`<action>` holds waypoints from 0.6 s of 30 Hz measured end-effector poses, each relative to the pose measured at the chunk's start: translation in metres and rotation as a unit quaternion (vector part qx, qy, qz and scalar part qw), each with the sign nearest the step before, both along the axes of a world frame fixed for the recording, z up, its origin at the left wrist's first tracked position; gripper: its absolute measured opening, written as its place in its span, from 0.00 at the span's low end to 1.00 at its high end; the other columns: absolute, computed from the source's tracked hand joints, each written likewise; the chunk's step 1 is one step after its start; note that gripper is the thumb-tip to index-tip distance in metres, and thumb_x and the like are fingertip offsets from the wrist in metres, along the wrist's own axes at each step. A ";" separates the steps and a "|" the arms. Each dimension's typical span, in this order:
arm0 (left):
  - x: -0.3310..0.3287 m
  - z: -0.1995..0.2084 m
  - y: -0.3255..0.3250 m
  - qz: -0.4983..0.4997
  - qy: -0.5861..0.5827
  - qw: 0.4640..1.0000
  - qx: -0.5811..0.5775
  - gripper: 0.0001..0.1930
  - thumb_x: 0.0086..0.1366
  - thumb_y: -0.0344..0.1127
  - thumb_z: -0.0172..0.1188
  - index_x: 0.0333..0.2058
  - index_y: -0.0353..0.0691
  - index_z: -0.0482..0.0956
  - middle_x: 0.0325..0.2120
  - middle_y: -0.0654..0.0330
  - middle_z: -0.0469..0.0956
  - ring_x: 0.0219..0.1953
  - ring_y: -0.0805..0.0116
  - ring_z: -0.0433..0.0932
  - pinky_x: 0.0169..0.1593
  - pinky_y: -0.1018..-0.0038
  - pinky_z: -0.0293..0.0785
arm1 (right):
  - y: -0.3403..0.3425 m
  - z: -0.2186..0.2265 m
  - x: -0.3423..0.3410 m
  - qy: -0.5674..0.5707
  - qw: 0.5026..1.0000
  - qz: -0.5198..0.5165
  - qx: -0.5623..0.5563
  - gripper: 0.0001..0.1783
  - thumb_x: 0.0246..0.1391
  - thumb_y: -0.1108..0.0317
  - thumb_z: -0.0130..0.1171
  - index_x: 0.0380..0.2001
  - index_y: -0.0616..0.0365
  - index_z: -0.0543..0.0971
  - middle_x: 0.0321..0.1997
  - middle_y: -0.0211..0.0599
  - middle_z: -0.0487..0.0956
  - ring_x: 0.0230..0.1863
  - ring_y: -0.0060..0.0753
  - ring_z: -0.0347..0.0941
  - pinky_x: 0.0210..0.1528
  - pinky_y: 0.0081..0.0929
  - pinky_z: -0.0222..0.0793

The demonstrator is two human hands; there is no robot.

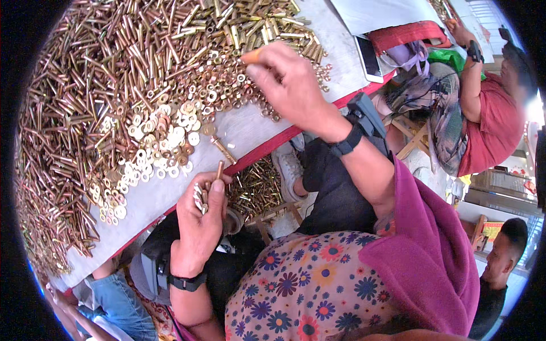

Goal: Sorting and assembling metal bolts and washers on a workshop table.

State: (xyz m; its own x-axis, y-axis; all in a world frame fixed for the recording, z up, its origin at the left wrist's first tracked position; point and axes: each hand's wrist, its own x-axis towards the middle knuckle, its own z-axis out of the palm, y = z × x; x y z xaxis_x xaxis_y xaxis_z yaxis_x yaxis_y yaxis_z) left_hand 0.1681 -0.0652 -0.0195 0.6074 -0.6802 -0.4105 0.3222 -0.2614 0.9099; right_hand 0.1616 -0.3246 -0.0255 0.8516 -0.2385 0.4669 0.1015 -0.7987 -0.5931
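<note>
My left hand (pixel 199 219) is closed by the table edge. A slim brass-coloured bolt (pixel 220 169) stands up between its thumb and fingers, and several pale washers (pixel 199 196) show in its curled fingers. My right hand (pixel 293 85), slightly blurred, hovers over a heap of small nuts (pixel 213 85). Its thumb and forefinger are apart, with an orange finger cover (pixel 251 55) on the forefinger, and I see nothing between them. A pile of flat washers (pixel 148 148) lies left of the nuts. One bolt with parts fitted on it (pixel 223 150) rests alone near the edge.
Long metal sleeves or bolts (pixel 96 85) cover most of the table (pixel 250 128), which has a red edge. More metal pieces (pixel 256 184) fill a container below. A phone (pixel 368 58) lies at the right corner. Other people (pixel 495 125) sit at the right and lower left.
</note>
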 end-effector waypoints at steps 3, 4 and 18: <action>0.001 0.006 -0.002 0.004 -0.015 1.000 0.005 0.06 0.69 0.32 0.52 0.37 0.37 0.75 0.19 0.73 0.66 0.21 0.85 0.61 0.25 0.85 0.57 | -0.038 0.001 0.003 -0.010 0.981 -0.098 -0.164 0.11 0.47 0.69 0.60 0.35 0.60 0.78 0.35 0.45 0.75 0.41 0.48 0.69 0.44 0.41 0.66; 0.001 0.005 -0.002 0.001 -0.018 1.000 0.001 0.06 0.69 0.32 0.52 0.37 0.37 0.75 0.19 0.73 0.66 0.21 0.85 0.61 0.25 0.85 0.57 | -0.042 -0.002 0.002 -0.013 0.981 -0.101 -0.168 0.11 0.47 0.69 0.60 0.35 0.60 0.78 0.35 0.45 0.75 0.41 0.48 0.69 0.44 0.41 0.66; -0.004 -0.009 0.002 -0.015 -0.103 0.994 0.034 0.04 0.67 0.29 0.54 0.35 0.36 0.75 0.19 0.71 0.66 0.24 0.83 0.60 0.27 0.82 0.59 | -0.057 -0.018 0.027 0.077 0.979 -0.183 0.038 0.20 0.47 0.55 0.65 0.37 0.59 0.79 0.23 0.39 0.79 0.25 0.39 0.77 0.30 0.36 0.71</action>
